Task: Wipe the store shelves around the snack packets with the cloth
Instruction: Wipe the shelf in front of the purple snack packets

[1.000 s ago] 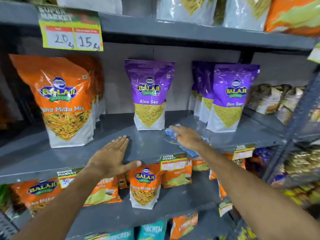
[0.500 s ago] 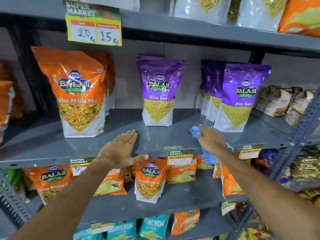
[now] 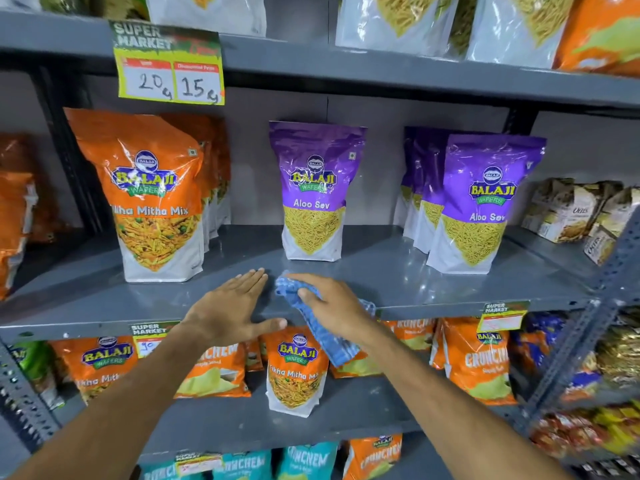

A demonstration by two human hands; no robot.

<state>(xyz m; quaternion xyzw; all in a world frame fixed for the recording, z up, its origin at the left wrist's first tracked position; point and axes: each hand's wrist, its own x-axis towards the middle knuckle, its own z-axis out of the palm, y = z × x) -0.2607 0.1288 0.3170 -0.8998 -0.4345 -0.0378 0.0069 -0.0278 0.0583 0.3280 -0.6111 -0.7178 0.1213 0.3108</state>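
Even, fairly bright indoor light falls from above and in front. The grey shelf (image 3: 398,271) shows soft sheen right of the purple packet (image 3: 317,188), whose film glints. Recesses behind the packets left of it lie in shadow. Wide-angle bending curves the shelf edges; the far right and lower corners blur.

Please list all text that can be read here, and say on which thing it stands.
"SUPER MARKET", "20", "15": price tag.
"BALAJI WAFERS", "Mitha Mix": orange packet.
"BALAJI WAFERS", "Aloo Sev": purple packet.
"BALAJI WAFERS": small orange packet.
"SUPER MARKET": right shelf tag; its small print is blurred.
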